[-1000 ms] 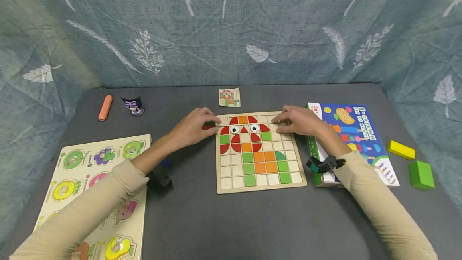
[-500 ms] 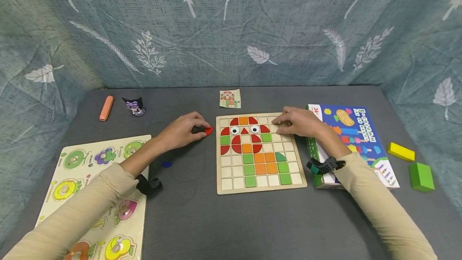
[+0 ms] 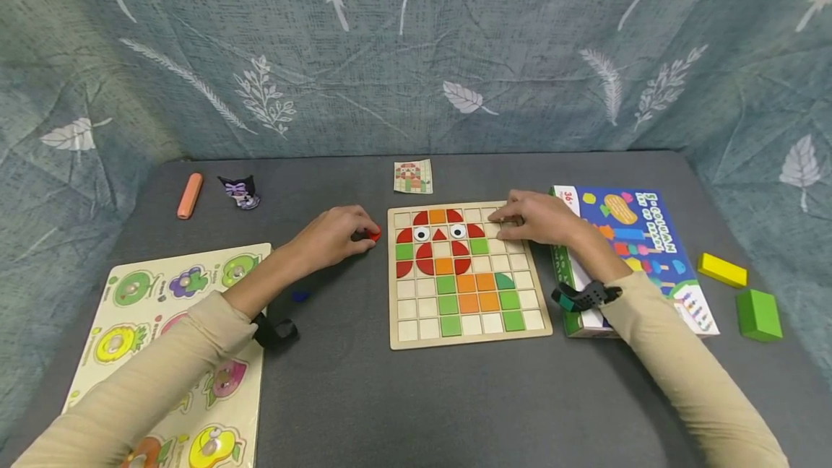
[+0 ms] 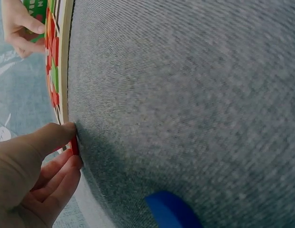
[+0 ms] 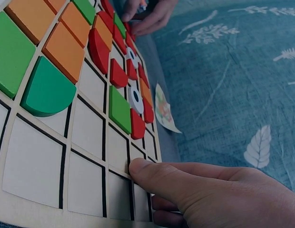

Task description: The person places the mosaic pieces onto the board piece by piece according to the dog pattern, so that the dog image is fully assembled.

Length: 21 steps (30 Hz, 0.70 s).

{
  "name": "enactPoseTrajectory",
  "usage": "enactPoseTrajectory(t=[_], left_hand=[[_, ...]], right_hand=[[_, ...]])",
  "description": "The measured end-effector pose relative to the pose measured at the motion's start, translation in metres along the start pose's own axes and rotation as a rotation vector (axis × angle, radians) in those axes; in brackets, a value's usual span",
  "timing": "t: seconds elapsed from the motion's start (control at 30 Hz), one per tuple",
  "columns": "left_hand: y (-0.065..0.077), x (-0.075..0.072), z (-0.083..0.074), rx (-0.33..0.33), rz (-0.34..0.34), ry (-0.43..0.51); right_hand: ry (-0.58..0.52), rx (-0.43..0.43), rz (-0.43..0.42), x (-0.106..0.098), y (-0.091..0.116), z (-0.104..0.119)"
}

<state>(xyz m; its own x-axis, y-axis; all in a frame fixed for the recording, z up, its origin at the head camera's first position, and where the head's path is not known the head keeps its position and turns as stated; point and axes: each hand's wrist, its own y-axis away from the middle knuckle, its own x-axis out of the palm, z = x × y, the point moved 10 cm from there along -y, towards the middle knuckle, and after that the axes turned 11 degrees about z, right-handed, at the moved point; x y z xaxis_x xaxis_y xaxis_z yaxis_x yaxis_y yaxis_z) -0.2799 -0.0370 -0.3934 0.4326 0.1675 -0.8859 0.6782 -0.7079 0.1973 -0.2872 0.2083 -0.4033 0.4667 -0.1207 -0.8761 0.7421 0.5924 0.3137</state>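
Observation:
A wooden grid board (image 3: 471, 341) lies in the middle of the table, bearing red, orange and green pieces and two eye pieces. Left of it, my left hand (image 3: 331, 237) pinches a red piece (image 3: 374, 235) between thumb and fingers, low over the table. The left wrist view shows the red piece (image 4: 74, 145) edge-on, partly covered by the fingertips. My right hand (image 3: 539, 217) holds the board's far right edge. In the right wrist view its thumb lies on top of the board while the other fingers curl below the rim, partly hidden.
Near my left wrist lies a blue piece (image 3: 300, 296). A fruit puzzle board (image 3: 263, 381) is under the left forearm, a toy box (image 3: 640, 237) by the right. Behind stand a picture card (image 3: 412, 176) and a figurine (image 3: 240, 191). Yellow (image 3: 723, 270) and green (image 3: 759, 315) blocks sit far right.
My left hand has drawn back from the board's left edge, leftward and slightly nearer, with the red piece still pinched. The right hand and the board have stayed in place.

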Motion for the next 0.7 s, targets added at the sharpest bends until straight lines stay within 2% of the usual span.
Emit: enactPoseTrajectory(t=[0.47, 0.57, 0.7], left_hand=[[-0.002, -0.001, 0.000, -0.015, -0.029, 0.013], [-0.003, -0.004, -0.011, 0.004, -0.053, 0.040], [-0.012, 0.002, -0.042, 0.079, -0.032, 0.104]], right_hand=[[0.001, -0.011, -0.009, 0.001, -0.001, -0.001], [0.002, -0.012, -0.011, 0.001, -0.001, -0.001], [-0.004, -0.005, -0.012, 0.000, -0.001, -0.002]])
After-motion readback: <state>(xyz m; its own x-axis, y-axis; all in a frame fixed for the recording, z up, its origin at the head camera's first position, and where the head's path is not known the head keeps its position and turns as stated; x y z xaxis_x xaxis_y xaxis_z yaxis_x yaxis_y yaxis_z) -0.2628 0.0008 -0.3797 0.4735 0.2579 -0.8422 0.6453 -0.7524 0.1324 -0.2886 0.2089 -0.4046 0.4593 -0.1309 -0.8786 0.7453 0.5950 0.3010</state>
